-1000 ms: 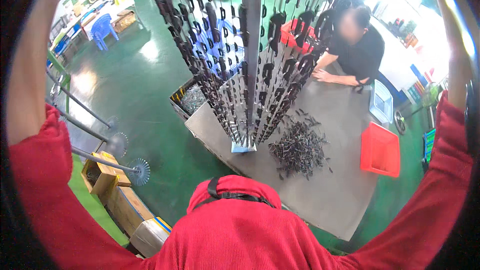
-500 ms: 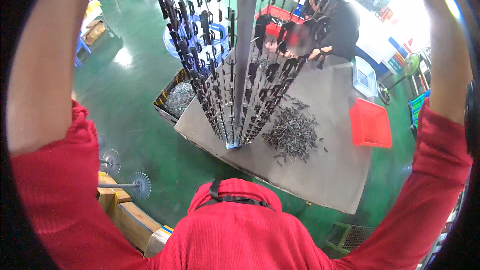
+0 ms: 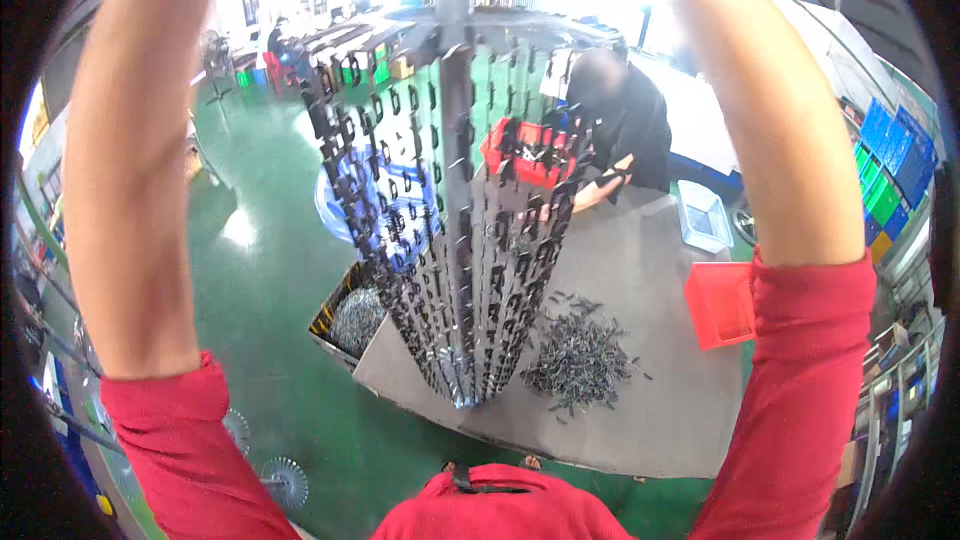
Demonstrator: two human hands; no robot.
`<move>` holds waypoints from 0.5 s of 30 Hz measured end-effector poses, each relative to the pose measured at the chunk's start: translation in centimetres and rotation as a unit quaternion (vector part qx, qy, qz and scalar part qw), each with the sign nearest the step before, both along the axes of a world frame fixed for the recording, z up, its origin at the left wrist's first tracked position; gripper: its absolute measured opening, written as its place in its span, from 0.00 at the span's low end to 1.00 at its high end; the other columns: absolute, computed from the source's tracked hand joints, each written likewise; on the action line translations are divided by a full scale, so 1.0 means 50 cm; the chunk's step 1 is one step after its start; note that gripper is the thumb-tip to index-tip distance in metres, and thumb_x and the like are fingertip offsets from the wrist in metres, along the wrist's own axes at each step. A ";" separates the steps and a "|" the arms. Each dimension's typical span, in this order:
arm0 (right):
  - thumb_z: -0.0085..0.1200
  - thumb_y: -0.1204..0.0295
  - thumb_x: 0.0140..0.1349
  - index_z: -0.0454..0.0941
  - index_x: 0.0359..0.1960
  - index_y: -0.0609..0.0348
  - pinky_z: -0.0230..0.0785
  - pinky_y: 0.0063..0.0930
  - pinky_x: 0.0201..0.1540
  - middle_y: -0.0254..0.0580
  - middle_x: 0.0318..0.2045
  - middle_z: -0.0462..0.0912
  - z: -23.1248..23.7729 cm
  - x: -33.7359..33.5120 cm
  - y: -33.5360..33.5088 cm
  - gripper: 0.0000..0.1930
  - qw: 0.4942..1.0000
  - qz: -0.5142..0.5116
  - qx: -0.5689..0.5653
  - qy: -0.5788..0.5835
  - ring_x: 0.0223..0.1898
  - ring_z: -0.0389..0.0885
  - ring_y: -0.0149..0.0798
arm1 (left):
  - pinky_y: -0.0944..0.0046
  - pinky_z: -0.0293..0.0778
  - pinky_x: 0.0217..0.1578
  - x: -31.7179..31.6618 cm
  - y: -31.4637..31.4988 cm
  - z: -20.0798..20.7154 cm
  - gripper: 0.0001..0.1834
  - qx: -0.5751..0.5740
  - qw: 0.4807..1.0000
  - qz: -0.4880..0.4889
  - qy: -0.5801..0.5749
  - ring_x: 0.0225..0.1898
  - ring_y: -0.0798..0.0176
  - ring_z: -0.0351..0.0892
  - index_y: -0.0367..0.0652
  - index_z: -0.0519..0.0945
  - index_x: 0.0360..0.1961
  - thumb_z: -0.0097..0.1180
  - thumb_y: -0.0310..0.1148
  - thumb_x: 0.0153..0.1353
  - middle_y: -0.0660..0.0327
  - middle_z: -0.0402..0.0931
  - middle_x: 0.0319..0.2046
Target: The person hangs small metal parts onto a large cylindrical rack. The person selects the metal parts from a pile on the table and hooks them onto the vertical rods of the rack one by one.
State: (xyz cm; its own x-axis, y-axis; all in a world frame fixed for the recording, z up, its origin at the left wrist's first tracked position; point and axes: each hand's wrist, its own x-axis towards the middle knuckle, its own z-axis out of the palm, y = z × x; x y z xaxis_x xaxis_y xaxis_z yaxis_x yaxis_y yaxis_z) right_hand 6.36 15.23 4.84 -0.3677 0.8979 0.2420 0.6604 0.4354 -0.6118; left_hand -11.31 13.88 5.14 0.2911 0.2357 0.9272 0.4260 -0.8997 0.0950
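Both my forearms, in rolled red sleeves, reach up past the top edge, so neither hand shows. Between them stands a tall rack with a grey pole (image 3: 457, 130). Its hanging rows carry many small black parts (image 3: 345, 175), looped or clip-like, narrowing toward the foot. The rack's foot (image 3: 463, 400) rests at the near edge of a grey table (image 3: 670, 420). To its right lies a loose heap of small dark parts (image 3: 578, 360). What my hands hold or touch above is hidden from view.
Across the table a co-worker in black (image 3: 640, 125) reaches toward the rack beside a red bin (image 3: 520, 160). A red basket (image 3: 712, 305) and a clear tub (image 3: 705, 215) sit at right. At left are a blue basket (image 3: 330, 205) and a crate of metal pieces (image 3: 357, 325).
My view has tilted upward, so the rack and table sit lower and more of the room shows. Both my forearms have come inward, still raised.
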 end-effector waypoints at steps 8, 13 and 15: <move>0.62 0.72 0.53 0.81 0.35 0.70 0.75 0.31 0.32 0.42 0.33 0.81 -0.008 -0.004 0.031 0.12 0.998 0.045 0.022 0.026 0.32 0.77 0.35 | 0.56 0.65 0.58 -0.006 -0.104 -0.196 0.32 0.093 0.929 -0.021 0.357 0.54 0.48 0.73 0.34 0.71 0.56 0.59 0.47 0.57 0.47 0.75 0.51; 0.63 0.68 0.52 0.83 0.34 0.68 0.74 0.28 0.33 0.40 0.27 0.83 0.003 0.009 0.020 0.14 0.985 0.054 0.110 -0.122 0.28 0.79 0.33 | 0.53 0.63 0.60 0.029 -0.097 -0.176 0.36 0.033 0.904 0.001 0.426 0.59 0.46 0.68 0.36 0.65 0.61 0.58 0.47 0.58 0.44 0.68 0.57; 0.62 0.65 0.53 0.83 0.35 0.67 0.73 0.28 0.33 0.44 0.29 0.84 0.000 0.000 0.015 0.16 0.981 0.100 0.130 -0.103 0.29 0.81 0.33 | 0.53 0.62 0.61 0.033 -0.093 -0.180 0.35 -0.007 0.897 0.009 0.442 0.60 0.46 0.67 0.37 0.64 0.62 0.56 0.47 0.59 0.45 0.67 0.59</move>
State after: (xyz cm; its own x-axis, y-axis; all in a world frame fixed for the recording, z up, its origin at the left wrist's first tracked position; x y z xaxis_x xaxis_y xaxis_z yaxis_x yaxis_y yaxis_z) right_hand 6.38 16.00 4.84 -0.5953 0.7204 0.3559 0.6436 0.6927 -0.3255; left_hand -9.68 9.24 -3.85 0.9065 0.2586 0.3337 0.3561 -0.8930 -0.2754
